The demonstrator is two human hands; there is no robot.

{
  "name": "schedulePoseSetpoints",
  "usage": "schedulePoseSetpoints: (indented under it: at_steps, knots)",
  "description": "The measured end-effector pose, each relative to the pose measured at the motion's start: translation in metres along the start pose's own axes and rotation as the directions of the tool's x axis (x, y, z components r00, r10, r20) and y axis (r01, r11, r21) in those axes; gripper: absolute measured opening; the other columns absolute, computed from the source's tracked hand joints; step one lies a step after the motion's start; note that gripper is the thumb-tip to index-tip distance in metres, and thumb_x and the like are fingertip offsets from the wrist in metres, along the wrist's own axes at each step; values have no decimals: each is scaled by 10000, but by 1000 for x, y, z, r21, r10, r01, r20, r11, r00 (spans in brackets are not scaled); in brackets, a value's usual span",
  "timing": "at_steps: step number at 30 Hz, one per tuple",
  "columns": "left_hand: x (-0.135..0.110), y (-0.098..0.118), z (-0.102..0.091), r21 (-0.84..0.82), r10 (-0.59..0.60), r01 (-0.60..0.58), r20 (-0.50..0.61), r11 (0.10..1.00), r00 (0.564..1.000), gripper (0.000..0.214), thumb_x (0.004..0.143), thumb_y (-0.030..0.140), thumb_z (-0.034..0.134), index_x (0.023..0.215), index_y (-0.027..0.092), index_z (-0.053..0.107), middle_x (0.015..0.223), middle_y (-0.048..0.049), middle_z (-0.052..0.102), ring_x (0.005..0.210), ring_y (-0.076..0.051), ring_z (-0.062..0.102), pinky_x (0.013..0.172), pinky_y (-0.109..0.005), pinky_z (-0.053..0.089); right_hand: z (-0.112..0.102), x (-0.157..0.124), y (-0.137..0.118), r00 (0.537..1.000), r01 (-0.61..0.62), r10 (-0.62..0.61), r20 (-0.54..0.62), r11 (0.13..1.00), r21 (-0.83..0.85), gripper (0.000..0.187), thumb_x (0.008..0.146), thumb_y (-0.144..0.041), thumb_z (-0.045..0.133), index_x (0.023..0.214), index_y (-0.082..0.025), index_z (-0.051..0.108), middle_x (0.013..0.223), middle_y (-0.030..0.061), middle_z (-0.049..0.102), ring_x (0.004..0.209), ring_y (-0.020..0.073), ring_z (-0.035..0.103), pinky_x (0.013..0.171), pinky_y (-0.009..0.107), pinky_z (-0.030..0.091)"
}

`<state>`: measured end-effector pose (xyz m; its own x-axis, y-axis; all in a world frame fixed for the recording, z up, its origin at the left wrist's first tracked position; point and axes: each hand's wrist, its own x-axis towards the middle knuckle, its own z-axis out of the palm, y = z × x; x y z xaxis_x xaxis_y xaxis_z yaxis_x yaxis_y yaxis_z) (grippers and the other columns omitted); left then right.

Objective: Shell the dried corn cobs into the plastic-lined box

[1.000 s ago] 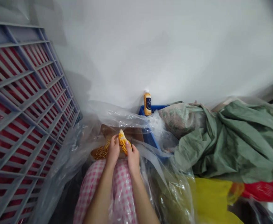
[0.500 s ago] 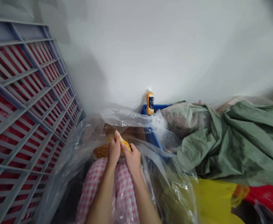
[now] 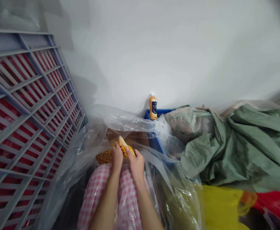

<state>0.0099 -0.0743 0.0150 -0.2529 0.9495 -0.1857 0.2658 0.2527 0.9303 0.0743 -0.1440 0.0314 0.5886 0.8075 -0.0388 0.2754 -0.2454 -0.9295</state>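
Both bare hands are closed around a corn cob with yellow kernels and a pale, stripped-looking upper end (image 3: pixel 124 147). The left hand (image 3: pixel 117 157) grips the left side of the cob with its fingers curled in. The right hand (image 3: pixel 137 162) holds the lower right end, its thumb lying along the kernels; a small dark spot beside its index finger is too small to identify. The cob slants from upper left to lower right, just above the pink-and-white checked cloth (image 3: pixel 98 182) over the person's knees.

Left of the left hand lies a heap of loose golden-brown kernels (image 3: pixel 105 157), next to an open brown cardboard box (image 3: pixel 141 137). Clear, glossy plastic sheeting (image 3: pixel 72 163) spreads around the box and knees. To the right of the box stands a blue plastic crate (image 3: pixel 154 143), with an upright orange bottle with a white cap and dark label (image 3: pixel 153 108) at its far corner, near the white wall (image 3: pixel 178 54). Farther right lies crumpled green fabric (image 3: pixel 254 143), with yellow material (image 3: pixel 217 204) below. A tall purple-grey slatted plastic crate (image 3: pixel 31 111) fills the left side.
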Motion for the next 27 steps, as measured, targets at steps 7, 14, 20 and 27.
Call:
schedulePoseSetpoints:
  at_steps: [7,14,20,27]
  knots:
    - [0,12,-9,-428,-165,203,125,881,978,395,832,294,392,1217,230,452,1109,-82,608,869,-161,621,666,-260,488,1,5,6,996,-89,83,36,971,222,399,700,-560,521,579,-181,483,508,-44,419,517,109,360,500,209,308]
    - [1,16,-11,-92,-30,44,147,995,989,464,821,494,360,899,128,635,936,-141,664,943,-262,604,816,-344,456,1,3,4,999,6,-12,39,991,137,399,696,-527,549,538,-180,435,501,-61,351,517,94,320,482,201,275]
    - [-7,23,-8,71,60,-66,89,995,994,348,854,302,301,936,134,595,988,-159,652,1003,-241,586,834,-317,439,-1,3,4,999,-28,23,33,986,167,393,709,-520,545,547,-171,465,495,-57,368,509,94,339,473,197,292]
    - [-7,15,-7,146,126,-125,2,981,992,282,826,272,288,678,201,517,765,-122,654,813,-234,622,711,-309,456,1,5,7,997,-50,38,61,975,215,392,693,-525,562,554,-168,479,501,-51,385,513,95,334,479,199,290]
